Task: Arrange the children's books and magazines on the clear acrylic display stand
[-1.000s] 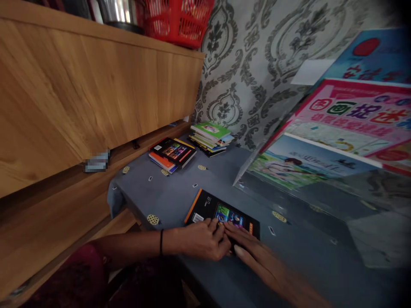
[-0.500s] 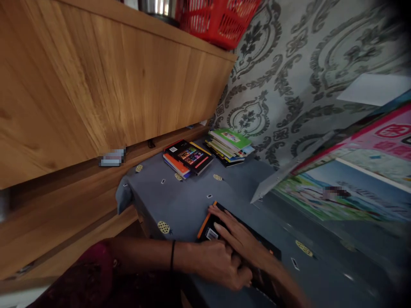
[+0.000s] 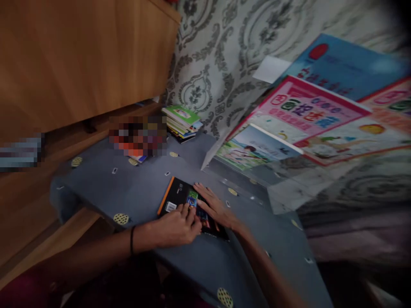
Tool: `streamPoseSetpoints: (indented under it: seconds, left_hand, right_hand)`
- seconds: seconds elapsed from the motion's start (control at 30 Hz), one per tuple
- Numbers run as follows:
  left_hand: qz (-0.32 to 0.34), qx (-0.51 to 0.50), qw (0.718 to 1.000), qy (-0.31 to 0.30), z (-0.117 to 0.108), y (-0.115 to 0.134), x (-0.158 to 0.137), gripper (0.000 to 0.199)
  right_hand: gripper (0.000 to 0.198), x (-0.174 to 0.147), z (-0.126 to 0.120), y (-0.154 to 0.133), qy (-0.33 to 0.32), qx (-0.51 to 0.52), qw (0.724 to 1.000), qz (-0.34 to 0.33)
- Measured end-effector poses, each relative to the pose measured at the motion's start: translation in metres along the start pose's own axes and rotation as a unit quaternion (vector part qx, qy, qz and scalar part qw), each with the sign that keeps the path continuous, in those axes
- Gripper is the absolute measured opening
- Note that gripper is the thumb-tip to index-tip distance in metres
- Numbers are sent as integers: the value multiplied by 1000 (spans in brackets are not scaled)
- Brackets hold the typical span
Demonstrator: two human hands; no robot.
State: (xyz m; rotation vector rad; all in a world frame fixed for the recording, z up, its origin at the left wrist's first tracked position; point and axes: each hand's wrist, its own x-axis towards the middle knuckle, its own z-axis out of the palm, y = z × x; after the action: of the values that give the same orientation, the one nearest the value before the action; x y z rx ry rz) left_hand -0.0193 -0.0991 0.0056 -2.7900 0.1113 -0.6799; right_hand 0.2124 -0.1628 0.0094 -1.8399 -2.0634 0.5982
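Observation:
A black book (image 3: 178, 196) with an orange spine, a barcode and coloured pictures lies flat on the blue-grey tablecloth. My left hand (image 3: 179, 226), with a dark band at its wrist, rests on the near part of the cover. Its fingers are curled in; whatever they hold, if anything, is hidden. Stretched across the far side of the cover is my right hand (image 3: 215, 208), palm down, fingers extended and holding nothing. Both hands cover part of the printed pictures.
A stack of books (image 3: 183, 122) with a green one on top stands by the patterned wall (image 3: 221, 55). Left of it is a blurred-out pile (image 3: 136, 149). A clear stand (image 3: 282, 192) holds picture books (image 3: 308, 107) at right. A wooden cabinet (image 3: 80, 55) borders the left.
The view has swung right, bringing more of the stand into sight. My left hand has shifted on the cover, baring more pictures; my right hand now lies further from the spine.

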Motion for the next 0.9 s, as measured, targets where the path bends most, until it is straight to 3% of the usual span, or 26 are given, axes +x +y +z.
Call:
streamPoseSetpoints:
  seconds: [0.17, 0.37, 0.53, 0.77, 0.9]
  left_hand:
    - [5, 9, 1000, 15, 7, 1, -1, 29]
    - [1, -2, 1000, 10, 7, -2, 0, 27]
    - [12, -17, 999, 24, 2, -5, 3, 29]
    - [4, -63, 998, -15, 0, -10, 1, 30]
    - [9, -99, 995, 19, -5, -19, 6, 29]
  right_hand:
    - [58, -50, -1, 8, 66, 82, 993, 53]
    - [53, -91, 7, -3, 123, 128, 981, 75]
    - [53, -101, 14, -8, 146, 128, 979, 68]
    - [58, -109, 17, -13, 164, 152, 974, 31]
    - [60, -108, 19, -13, 197, 178, 963, 42]
